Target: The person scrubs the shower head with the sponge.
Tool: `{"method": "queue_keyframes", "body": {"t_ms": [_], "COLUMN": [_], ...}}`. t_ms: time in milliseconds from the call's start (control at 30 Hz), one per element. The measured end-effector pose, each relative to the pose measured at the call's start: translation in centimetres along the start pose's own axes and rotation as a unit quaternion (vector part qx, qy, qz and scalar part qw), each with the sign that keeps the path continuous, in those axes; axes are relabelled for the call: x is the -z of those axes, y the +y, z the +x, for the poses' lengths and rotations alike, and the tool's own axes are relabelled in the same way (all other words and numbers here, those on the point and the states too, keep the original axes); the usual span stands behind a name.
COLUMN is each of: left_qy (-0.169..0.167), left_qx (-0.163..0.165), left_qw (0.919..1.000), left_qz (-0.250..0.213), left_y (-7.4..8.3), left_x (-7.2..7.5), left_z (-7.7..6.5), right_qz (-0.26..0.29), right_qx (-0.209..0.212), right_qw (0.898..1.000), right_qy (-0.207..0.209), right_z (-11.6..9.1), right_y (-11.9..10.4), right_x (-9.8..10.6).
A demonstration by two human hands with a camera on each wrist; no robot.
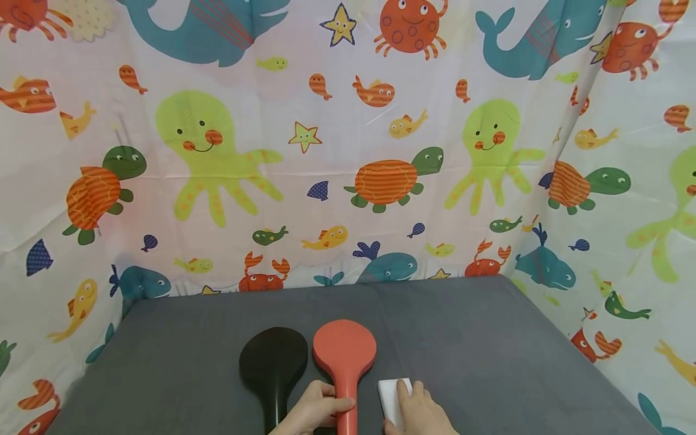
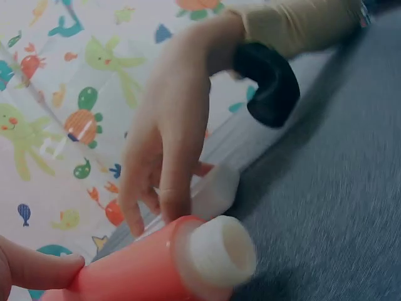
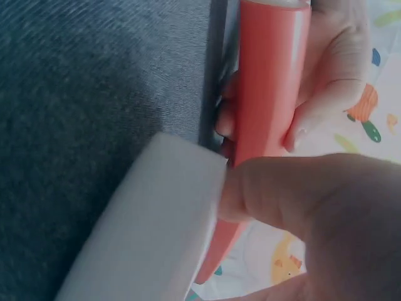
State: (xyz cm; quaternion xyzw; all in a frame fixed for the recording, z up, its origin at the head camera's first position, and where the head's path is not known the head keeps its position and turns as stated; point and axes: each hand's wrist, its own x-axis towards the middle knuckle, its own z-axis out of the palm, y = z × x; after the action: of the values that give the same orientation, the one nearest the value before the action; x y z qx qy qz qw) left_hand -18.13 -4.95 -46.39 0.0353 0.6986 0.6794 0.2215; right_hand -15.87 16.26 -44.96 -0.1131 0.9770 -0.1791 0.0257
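A red handheld shower head (image 1: 344,350) with a round head points away from me in the head view. My left hand (image 1: 312,408) grips its handle, the thumb lying across the front. In the left wrist view a white hollow neck (image 2: 229,251) shows at the handle's end. To the right, my right hand (image 1: 418,414) holds a white rounded block (image 1: 388,399) by its sides, thumb against one edge in the right wrist view. Left of the red one lies a black shower head (image 1: 274,359), its handle partly hidden by my left hand.
A dark grey cloth surface (image 1: 462,338) lies under everything. Behind and at both sides hangs a white curtain (image 1: 337,199) printed with sea animals. A black band (image 2: 269,81) sits on my right wrist.
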Motion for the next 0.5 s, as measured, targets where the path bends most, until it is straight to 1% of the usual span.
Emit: {"method": "queue_keyframes", "body": {"t_ms": [100, 167, 200, 267, 300, 333, 367, 433, 500], "left_qy": [-0.010, -0.022, -0.027, -0.028, -0.030, -0.033, -0.036, -0.036, -0.042], "left_qx": [0.014, 0.013, 0.010, -0.011, -0.030, -0.054, -0.078, -0.128, -0.164], "left_qw": [0.9996, 0.9990, 0.9985, 0.9981, 0.9973, 0.9960, 0.9941, 0.9893, 0.9839], "left_qz": [-0.022, -0.037, -0.047, -0.053, -0.059, -0.064, -0.067, -0.059, -0.057], "left_y": [0.0, 0.1, 0.3, 0.7, 1.0, 1.3, 1.6, 2.3, 3.0], "left_x": [0.2, 0.4, 0.4, 0.4, 0.5, 0.5, 0.5, 0.6, 0.7], "left_z": [-0.2, -0.5, -0.6, -0.9, -1.0, -1.1, -1.3, -1.5, -1.8], "right_qz": [0.010, 0.013, 0.012, 0.007, 0.003, -0.004, -0.010, -0.020, -0.024], "right_qx": [-0.005, -0.009, -0.006, 0.019, 0.044, 0.076, 0.113, 0.199, 0.287], "right_qw": [1.000, 0.999, 0.998, 0.994, 0.989, 0.980, 0.968, 0.934, 0.895], "right_qy": [0.024, 0.042, 0.059, 0.110, 0.144, 0.182, 0.223, 0.295, 0.340], "right_z": [0.0, -0.1, -0.1, -0.1, 0.0, 0.0, 0.1, 0.3, 0.6], "right_y": [-0.4, -0.8, -1.1, -1.6, -1.8, -2.0, -2.3, -2.7, -3.4], "right_x": [0.8, 2.0, 2.7, 4.1, 4.8, 5.3, 5.8, 6.5, 7.0]}}
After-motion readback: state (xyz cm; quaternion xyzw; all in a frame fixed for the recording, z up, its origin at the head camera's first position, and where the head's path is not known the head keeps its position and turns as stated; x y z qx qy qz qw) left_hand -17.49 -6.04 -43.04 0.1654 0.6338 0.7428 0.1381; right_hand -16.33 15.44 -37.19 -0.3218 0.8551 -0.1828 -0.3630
